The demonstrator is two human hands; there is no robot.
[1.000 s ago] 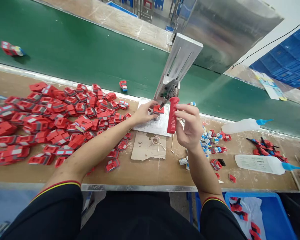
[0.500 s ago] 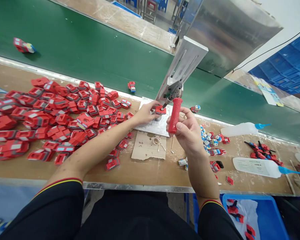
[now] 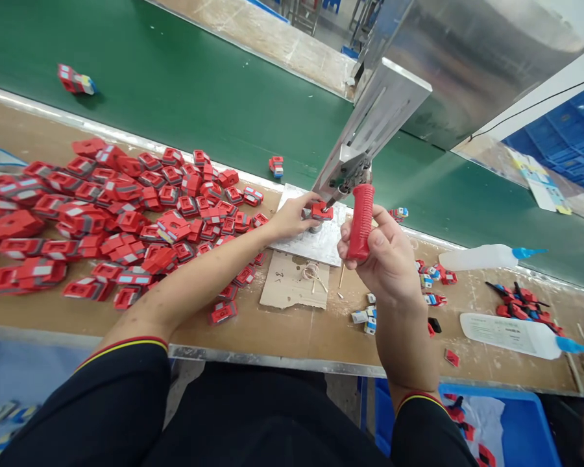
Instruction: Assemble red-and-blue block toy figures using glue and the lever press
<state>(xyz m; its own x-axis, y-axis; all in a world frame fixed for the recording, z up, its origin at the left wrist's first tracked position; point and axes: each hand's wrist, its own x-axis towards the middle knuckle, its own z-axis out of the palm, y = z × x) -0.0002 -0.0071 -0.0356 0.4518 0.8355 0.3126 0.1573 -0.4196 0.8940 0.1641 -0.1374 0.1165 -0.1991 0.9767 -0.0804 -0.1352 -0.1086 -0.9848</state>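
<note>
My left hand (image 3: 294, 217) pinches a small red toy part (image 3: 322, 211) under the tip of a metal press (image 3: 353, 172). Beneath it lies a white metal plate (image 3: 311, 248). The fingers of my right hand (image 3: 387, 256) are wrapped round the red ribbed handle (image 3: 361, 222) of the press, which hangs down. A large heap of red toy parts (image 3: 121, 214) covers the bench left of my left hand. A piece of cardboard (image 3: 285, 285) with a rubber band and cotton swabs lies in front of the plate.
Behind the bench runs a green conveyor belt (image 3: 199, 97) carrying a few toy pieces. White bottles with blue tips (image 3: 511, 334) and more small parts lie at the right. A blue bin (image 3: 520, 421) stands below the front edge. Part of another person shows at far right.
The camera view has shifted a little, so the bench and belt appear moved. Both hands keep their holds on the red part and the handle.
</note>
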